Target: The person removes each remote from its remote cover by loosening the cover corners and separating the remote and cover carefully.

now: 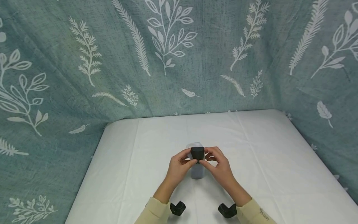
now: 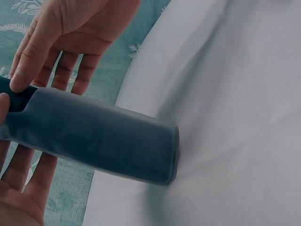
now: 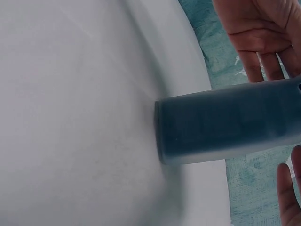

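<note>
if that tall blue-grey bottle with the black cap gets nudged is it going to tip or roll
Probably tips fairly easily: the tall blue-grey cylindrical bottle stands upright on a narrow base on the white cloth-covered table. Once down it would likely roll, since its wall looks smooth and round. For now both the left hand and right hand pinch its black cap, which steadies it.

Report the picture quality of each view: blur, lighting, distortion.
Head view: sharp, evenly lit, wide-angle bending at the edges. Left wrist view: the grey-blue cylindrical bottle is soft with blur, casting a faint shadow on the white tablecloth. Right wrist view: equally blurred, no glare.
</note>
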Demonstrator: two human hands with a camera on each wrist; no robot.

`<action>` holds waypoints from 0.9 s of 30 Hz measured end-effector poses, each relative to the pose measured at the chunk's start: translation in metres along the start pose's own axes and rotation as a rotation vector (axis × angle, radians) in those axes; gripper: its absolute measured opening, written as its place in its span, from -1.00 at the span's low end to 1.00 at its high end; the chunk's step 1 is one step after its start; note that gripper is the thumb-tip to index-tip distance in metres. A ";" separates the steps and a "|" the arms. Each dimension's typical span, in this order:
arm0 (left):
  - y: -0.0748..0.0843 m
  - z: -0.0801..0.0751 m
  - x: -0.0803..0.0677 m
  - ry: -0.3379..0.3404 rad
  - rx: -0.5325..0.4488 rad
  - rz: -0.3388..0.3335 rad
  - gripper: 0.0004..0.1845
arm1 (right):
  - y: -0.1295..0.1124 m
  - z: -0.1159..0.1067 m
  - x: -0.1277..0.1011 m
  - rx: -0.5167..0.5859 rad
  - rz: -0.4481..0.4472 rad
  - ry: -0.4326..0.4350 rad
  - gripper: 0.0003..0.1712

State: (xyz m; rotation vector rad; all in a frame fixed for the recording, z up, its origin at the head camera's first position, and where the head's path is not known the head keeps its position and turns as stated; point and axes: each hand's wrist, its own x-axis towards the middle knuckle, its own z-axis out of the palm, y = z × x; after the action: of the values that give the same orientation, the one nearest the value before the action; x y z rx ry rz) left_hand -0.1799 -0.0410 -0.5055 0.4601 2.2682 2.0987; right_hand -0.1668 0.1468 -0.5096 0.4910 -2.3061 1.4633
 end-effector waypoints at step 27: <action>-0.028 0.003 -0.017 -0.004 0.223 0.017 -0.60 | 0.020 0.006 -0.016 -0.248 -0.125 0.017 -0.55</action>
State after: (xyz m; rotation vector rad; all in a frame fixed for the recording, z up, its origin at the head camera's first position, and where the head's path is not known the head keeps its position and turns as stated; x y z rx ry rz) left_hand -0.1688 -0.0436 -0.5362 0.4894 2.5162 1.8575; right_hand -0.1629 0.1506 -0.5353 0.5371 -2.3546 1.1004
